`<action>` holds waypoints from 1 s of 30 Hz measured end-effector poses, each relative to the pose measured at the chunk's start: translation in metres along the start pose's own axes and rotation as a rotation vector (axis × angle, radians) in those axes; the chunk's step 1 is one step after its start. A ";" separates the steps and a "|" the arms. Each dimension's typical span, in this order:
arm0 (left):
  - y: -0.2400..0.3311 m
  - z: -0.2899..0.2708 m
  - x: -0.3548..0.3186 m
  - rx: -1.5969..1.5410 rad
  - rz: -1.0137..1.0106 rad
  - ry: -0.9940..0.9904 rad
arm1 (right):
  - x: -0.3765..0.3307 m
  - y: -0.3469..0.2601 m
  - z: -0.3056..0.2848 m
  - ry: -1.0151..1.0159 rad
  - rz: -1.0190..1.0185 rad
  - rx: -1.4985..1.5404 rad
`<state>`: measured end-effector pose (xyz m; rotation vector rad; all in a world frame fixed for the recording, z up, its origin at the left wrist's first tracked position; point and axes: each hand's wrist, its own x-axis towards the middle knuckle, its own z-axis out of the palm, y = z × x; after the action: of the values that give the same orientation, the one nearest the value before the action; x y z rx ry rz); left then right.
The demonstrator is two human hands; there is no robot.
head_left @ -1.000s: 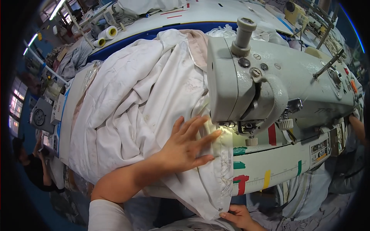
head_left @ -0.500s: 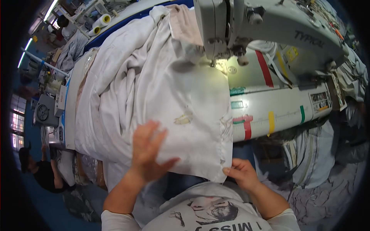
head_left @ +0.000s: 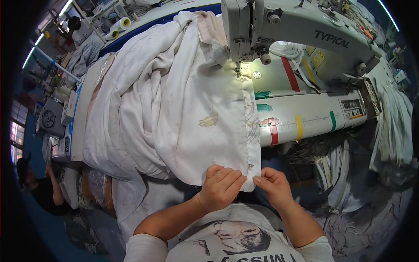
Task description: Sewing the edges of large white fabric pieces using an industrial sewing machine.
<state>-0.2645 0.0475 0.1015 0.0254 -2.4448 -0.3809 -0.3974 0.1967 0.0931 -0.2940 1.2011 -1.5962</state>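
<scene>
A large white fabric (head_left: 183, 126) lies bunched over the table to the left, and its flat right part runs under the needle area of a sewing machine (head_left: 248, 48). Along its right edge is a folded hem strip (head_left: 253, 144). My left hand (head_left: 222, 185) is closed on the fabric's near edge, just left of the strip. Pinched in the fingers of my right hand (head_left: 274, 187) is the near right corner of the strip. Both hands are close together, near my body. A small yellowish print (head_left: 208, 119) shows on the cloth.
The machine bed (head_left: 314, 115) at the right carries red, yellow and green tape marks. A coil of white tape (head_left: 288, 50) lies behind the machine arm. White strips (head_left: 393, 122) hang at the far right. At the far left, another person (head_left: 43, 187) stands beside a table.
My left hand has come down and right from above the cloth and now grips its near edge. The hem strip along the right edge now lies folded and straight. My right hand still pinches the corner.
</scene>
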 end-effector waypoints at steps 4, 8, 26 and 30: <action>0.000 -0.008 0.008 -0.053 0.013 -0.048 | -0.006 -0.003 0.002 0.207 -0.522 -0.689; 0.000 -0.009 0.011 -0.074 0.011 -0.096 | 0.003 -0.012 0.006 0.178 -1.020 -1.268; -0.220 0.054 0.184 -0.134 -0.242 0.167 | 0.019 -0.029 -0.003 -0.150 -0.972 -1.334; -0.245 0.075 0.201 -0.051 -0.257 -0.085 | 0.017 -0.036 -0.003 -0.200 -0.888 -1.297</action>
<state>-0.4874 -0.1906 0.1003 0.3097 -2.5205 -0.5673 -0.4276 0.1810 0.1148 -1.9682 1.9337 -1.1296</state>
